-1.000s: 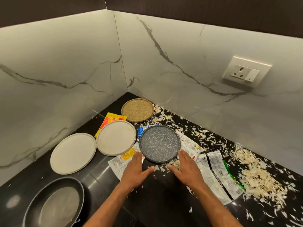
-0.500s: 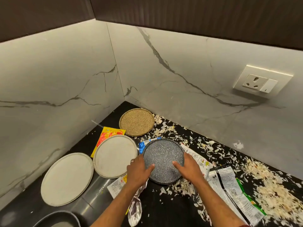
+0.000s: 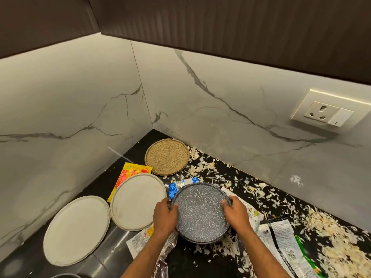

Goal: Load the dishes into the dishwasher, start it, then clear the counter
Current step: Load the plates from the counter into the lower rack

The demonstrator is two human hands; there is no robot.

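Note:
A dark speckled plate sits in the middle of the black counter, its near edge raised over the scraps. My left hand grips its left rim with the thumb over the edge. Its right rim is held by my right hand, fingers curled over it. Two pale grey plates lie to the left, one beside the dark plate, the other nearer the wall. A tan speckled plate lies in the corner.
Shredded vegetable scraps cover the right of the counter. Empty wrappers lie about: a yellow-red one, a blue one, printed ones. A wall socket sits on the marble backsplash. A dark pan rim shows at the bottom edge.
Both hands moved forward from the counter to the dark plate and closed round its left and right rims. The view has shifted closer and to the right.

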